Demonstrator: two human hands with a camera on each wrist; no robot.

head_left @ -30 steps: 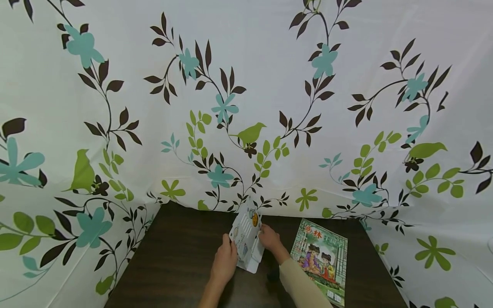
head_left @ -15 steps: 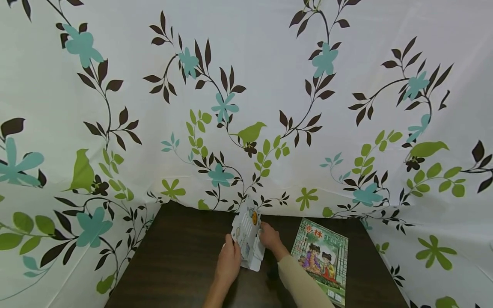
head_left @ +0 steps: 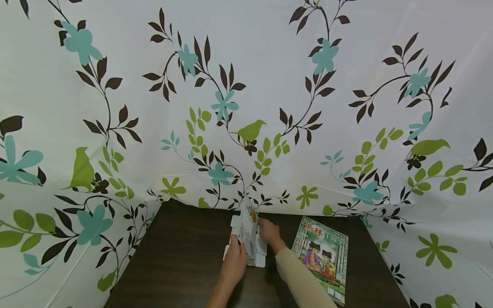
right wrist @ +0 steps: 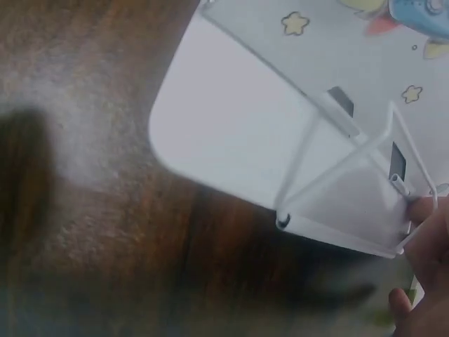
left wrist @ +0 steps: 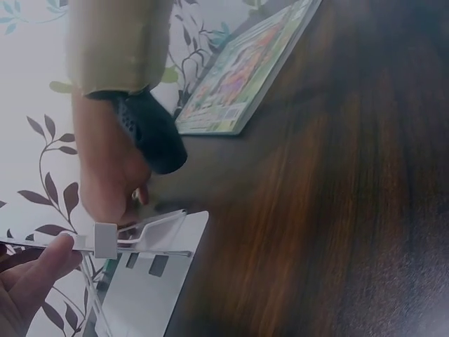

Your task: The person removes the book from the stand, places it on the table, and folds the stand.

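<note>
A white book stand [head_left: 249, 231] with cartoon prints stands tilted up on the dark table, held between both hands. At its left edge the left hand [head_left: 234, 259] pinches the panel, thumb on the near side in the left wrist view. The right hand [head_left: 270, 234] is at the opposite side, its fingers at a white wire support [right wrist: 414, 140] in the right wrist view. A flat plate with rounded corners [right wrist: 217, 105] forms the stand's base, with small rectangular slots beside the wire. Part of the right hand's grip is hidden behind the wire and panel.
To the right lies a magazine [head_left: 322, 261] with a green illustrated cover. The dark wooden table [head_left: 173, 256] meets a white curtain [head_left: 262, 85] with leaf and bird prints at the back and sides. A dark band [left wrist: 151, 133] circles the right wrist.
The stand has turned, so its printed panel looks narrower and more of its left wing and base shows. The left hand has shifted right with it; the right hand stays nearly in place.
</note>
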